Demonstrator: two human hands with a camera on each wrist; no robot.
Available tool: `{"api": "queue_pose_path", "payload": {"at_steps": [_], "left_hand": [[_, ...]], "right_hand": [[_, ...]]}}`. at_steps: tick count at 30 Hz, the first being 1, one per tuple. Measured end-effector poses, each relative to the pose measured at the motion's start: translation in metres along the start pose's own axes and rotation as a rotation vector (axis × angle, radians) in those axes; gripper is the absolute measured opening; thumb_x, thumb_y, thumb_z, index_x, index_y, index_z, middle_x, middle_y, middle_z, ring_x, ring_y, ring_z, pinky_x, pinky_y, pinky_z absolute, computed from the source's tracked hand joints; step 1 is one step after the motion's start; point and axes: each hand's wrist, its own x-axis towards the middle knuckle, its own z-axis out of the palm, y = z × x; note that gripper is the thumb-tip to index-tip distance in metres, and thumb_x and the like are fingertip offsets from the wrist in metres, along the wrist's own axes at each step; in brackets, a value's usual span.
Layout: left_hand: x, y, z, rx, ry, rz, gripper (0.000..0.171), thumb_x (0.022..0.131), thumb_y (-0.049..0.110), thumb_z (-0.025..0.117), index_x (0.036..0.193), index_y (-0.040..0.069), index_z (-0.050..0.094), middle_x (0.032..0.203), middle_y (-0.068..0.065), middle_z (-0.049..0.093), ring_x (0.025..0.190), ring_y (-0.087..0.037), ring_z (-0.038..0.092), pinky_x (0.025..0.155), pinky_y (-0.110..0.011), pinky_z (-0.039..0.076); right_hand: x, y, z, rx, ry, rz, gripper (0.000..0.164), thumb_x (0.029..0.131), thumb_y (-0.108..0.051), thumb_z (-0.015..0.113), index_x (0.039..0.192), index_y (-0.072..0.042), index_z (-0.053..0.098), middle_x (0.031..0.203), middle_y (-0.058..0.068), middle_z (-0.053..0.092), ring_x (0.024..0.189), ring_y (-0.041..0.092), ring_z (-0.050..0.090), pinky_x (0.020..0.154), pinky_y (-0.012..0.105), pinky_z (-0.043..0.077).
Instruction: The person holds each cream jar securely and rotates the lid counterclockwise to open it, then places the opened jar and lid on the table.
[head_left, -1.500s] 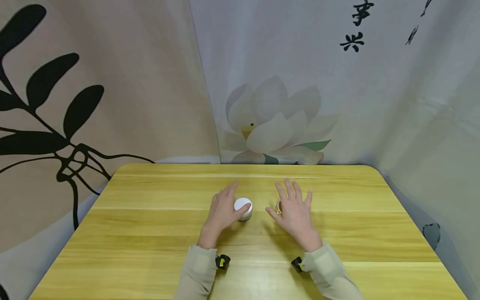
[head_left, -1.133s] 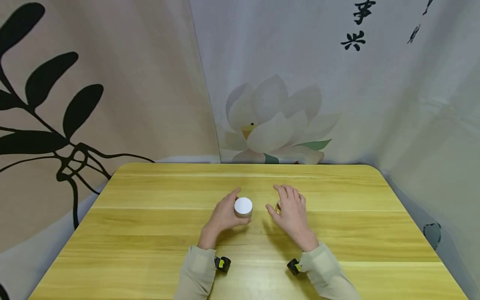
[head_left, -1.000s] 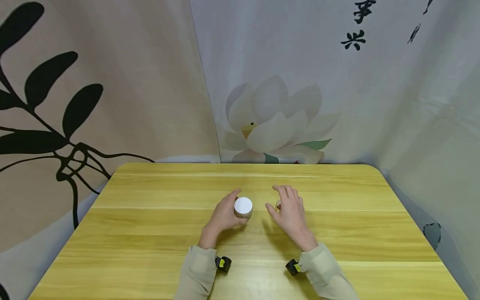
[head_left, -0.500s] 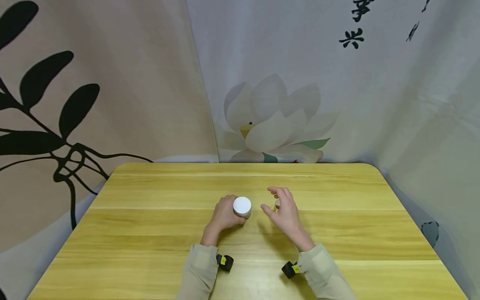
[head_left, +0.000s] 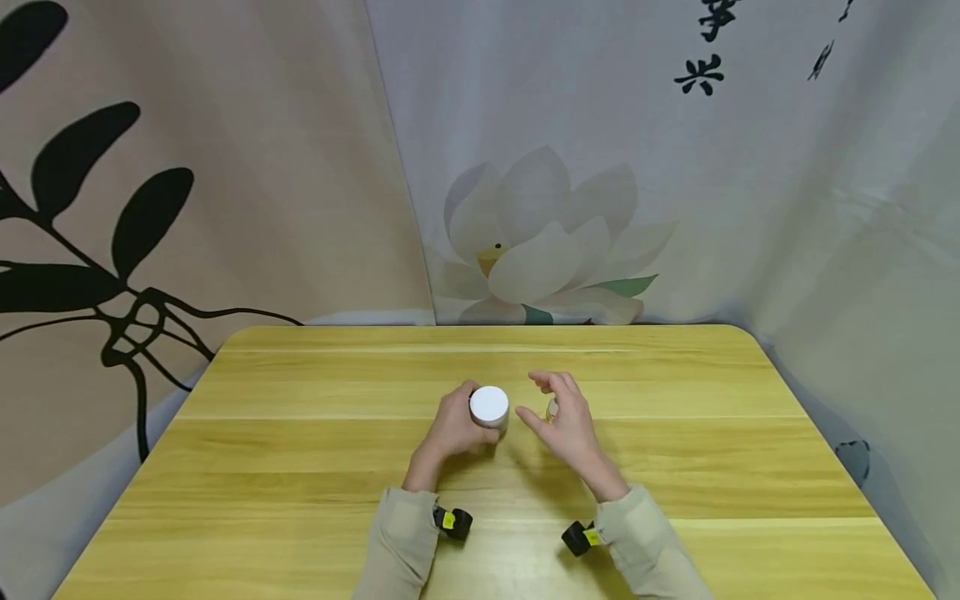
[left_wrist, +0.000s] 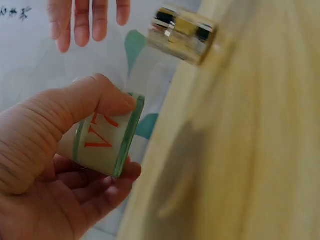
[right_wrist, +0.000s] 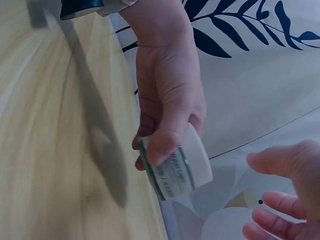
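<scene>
My left hand [head_left: 453, 425] grips a cosmetic cream jar [head_left: 489, 405] with a white lid, thumb on one side and fingers on the other. In the left wrist view, the jar [left_wrist: 107, 142] has thick greenish glass at its base and red lettering. It is held above the table, apart from its shadow in the right wrist view. My right hand [head_left: 566, 421] hovers to the right of the jar, fingers loosely bent, holding nothing. Partly hidden behind that hand, a small shiny gold cylinder [head_left: 552, 410] stands on the table; the left wrist view shows the cylinder [left_wrist: 182, 32] more fully.
The wooden table [head_left: 300, 475] has a far edge close to a hanging cloth [head_left: 300, 167] with plant and lotus prints. Dark wrist cameras sit at both cuffs, the left wrist camera [head_left: 453, 522] and the right wrist camera [head_left: 577, 538].
My left hand has closed round the jar and raised it slightly, moving a little right. My right hand has shifted left, its spread fingers drawing together and bending.
</scene>
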Motion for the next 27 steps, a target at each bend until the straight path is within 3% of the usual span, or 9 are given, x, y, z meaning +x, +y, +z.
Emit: {"api": "queue_pose_path", "payload": {"at_steps": [6, 11, 16, 21, 27], "left_hand": [[0.002, 0.016, -0.005, -0.08, 0.016, 0.041, 0.057, 0.061, 0.006, 0.08, 0.11, -0.004, 0.053, 0.102, -0.014, 0.061, 0.092, -0.025, 0.058, 0.081, -0.039, 0.049], [0.002, 0.029, -0.009, -0.123, 0.021, 0.058, 0.056, 0.063, 0.007, 0.079, 0.112, -0.003, 0.053, 0.099, -0.011, 0.06, 0.085, -0.019, 0.056, 0.074, -0.031, 0.049], [0.002, 0.04, -0.011, -0.181, 0.037, 0.082, 0.053, 0.064, 0.008, 0.079, 0.11, -0.003, 0.056, 0.093, -0.009, 0.06, 0.077, -0.015, 0.053, 0.067, -0.025, 0.049], [0.002, 0.049, -0.01, -0.227, 0.07, 0.127, 0.052, 0.063, 0.004, 0.078, 0.11, -0.005, 0.057, 0.091, -0.01, 0.06, 0.077, -0.015, 0.052, 0.067, -0.03, 0.051], [0.001, 0.059, -0.009, -0.265, 0.083, 0.166, 0.053, 0.062, 0.002, 0.08, 0.109, -0.007, 0.059, 0.092, -0.013, 0.061, 0.077, -0.017, 0.054, 0.068, -0.037, 0.052]], "right_hand": [[0.004, -0.01, -0.005, 0.013, 0.002, -0.002, 0.048, 0.071, -0.009, 0.081, 0.112, -0.001, 0.06, 0.103, 0.012, 0.058, 0.094, 0.029, 0.054, 0.08, 0.043, 0.045], [0.008, -0.015, -0.009, 0.004, 0.011, -0.024, 0.048, 0.07, -0.011, 0.082, 0.112, 0.0, 0.06, 0.102, 0.014, 0.058, 0.094, 0.03, 0.054, 0.079, 0.046, 0.046], [0.011, -0.02, -0.013, 0.004, -0.005, 0.021, 0.052, 0.07, -0.017, 0.083, 0.113, -0.001, 0.059, 0.105, 0.015, 0.056, 0.095, 0.031, 0.053, 0.079, 0.047, 0.045], [0.013, -0.022, -0.017, 0.008, -0.033, 0.08, 0.057, 0.07, -0.023, 0.083, 0.116, 0.0, 0.059, 0.11, 0.018, 0.055, 0.097, 0.033, 0.051, 0.082, 0.046, 0.043], [0.014, -0.025, -0.02, 0.013, -0.031, 0.105, 0.058, 0.068, -0.026, 0.084, 0.115, -0.002, 0.06, 0.11, 0.013, 0.054, 0.098, 0.028, 0.05, 0.08, 0.041, 0.041]]}}
